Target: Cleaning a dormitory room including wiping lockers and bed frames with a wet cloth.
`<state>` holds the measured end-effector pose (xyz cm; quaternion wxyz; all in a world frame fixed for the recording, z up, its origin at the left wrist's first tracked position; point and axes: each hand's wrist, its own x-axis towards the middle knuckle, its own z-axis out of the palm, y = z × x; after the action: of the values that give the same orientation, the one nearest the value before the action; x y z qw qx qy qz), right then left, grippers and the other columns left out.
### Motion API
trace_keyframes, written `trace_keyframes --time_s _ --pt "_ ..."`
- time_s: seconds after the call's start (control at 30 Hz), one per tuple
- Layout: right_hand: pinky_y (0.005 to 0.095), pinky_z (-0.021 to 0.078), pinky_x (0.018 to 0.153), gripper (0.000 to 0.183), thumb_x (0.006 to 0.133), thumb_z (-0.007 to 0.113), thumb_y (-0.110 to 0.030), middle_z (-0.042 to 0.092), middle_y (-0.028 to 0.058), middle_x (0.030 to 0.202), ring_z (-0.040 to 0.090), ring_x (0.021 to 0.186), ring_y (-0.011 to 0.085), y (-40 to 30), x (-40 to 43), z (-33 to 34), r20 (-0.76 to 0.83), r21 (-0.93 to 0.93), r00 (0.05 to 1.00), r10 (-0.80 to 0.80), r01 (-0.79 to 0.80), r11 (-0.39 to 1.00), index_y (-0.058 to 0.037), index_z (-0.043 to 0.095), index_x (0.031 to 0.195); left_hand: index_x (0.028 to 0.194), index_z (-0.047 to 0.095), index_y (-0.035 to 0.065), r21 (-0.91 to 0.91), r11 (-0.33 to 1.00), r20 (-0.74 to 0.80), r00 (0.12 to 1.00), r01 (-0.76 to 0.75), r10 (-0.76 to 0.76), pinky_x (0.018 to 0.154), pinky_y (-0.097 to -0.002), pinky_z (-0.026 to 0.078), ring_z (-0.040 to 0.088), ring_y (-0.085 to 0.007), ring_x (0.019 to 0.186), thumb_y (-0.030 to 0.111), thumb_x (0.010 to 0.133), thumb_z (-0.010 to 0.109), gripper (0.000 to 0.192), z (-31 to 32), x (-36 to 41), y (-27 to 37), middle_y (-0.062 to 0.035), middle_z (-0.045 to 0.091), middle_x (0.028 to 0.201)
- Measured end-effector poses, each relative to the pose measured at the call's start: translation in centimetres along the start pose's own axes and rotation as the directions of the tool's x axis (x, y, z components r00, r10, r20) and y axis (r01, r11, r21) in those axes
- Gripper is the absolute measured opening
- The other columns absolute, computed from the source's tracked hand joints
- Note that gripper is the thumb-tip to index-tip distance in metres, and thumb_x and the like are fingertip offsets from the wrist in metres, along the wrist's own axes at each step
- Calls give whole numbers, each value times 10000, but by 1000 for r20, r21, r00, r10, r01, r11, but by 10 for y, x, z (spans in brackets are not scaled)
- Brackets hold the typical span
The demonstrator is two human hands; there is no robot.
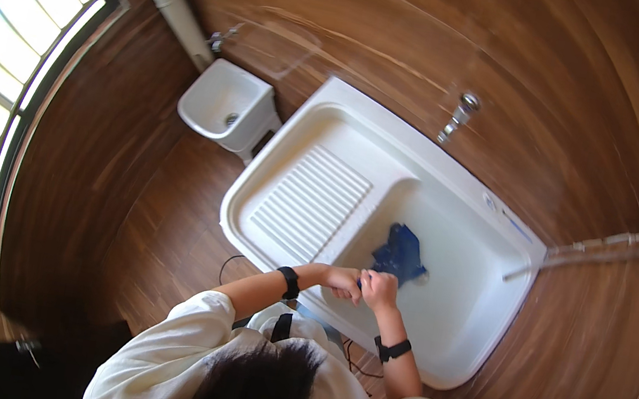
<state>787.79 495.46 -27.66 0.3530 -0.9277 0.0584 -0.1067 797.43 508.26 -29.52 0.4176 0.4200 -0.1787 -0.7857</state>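
Note:
A dark blue cloth (400,255) lies bunched and spread in the water of the deep right-hand basin of a white laundry sink (451,320). My left hand (345,282) and my right hand (379,289) meet above the basin's near left part, knuckles almost touching. Both are closed on the near end of the cloth, and a bit of blue shows between them. The fingers hide how much fabric is gripped. To the left of the basin, the sink's ribbed washboard (313,201) slopes beside my left hand.
A chrome tap (459,118) juts from the wood-patterned wall behind the sink. A thin blue item (516,224) lies on the back rim. A pipe (521,273) reaches over the right rim. A small white mop sink (228,100) stands left; dark cables (353,361) hang near my body.

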Motion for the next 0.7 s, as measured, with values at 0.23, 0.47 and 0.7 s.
trace_keyframes --time_s 0.23,0.47,0.7 --pt "295 457 603 587 924 361 -568 615 42 683 594 658 152 26 -29 -7 441 782 790 426 -571 250 -78 608 714 671 611 70 512 853 -259 928 -103 268 433 -251 368 479 -114 488 517 732 714 462 60 -38 31 17 495 561" --pt "441 320 1026 504 879 474 -540 631 107 1036 548 1087 261 -32 -65 -40 185 -668 973 139 21 744 -85 619 1040 990 620 89 813 262 -451 279 519 848 921 -645 313 456 -256 1157 550 672 687 564 96 -69 -35 -91 512 1175" --pt "285 439 903 266 896 568 -112 625 109 1080 581 1031 164 -107 -100 25 463 368 875 -143 -43 929 7 559 1133 1264 463 69 785 602 -605 -27 144 796 914 -508 409 536 -349 1048 508 726 697 733 177 -167 -173 -159 516 1151"
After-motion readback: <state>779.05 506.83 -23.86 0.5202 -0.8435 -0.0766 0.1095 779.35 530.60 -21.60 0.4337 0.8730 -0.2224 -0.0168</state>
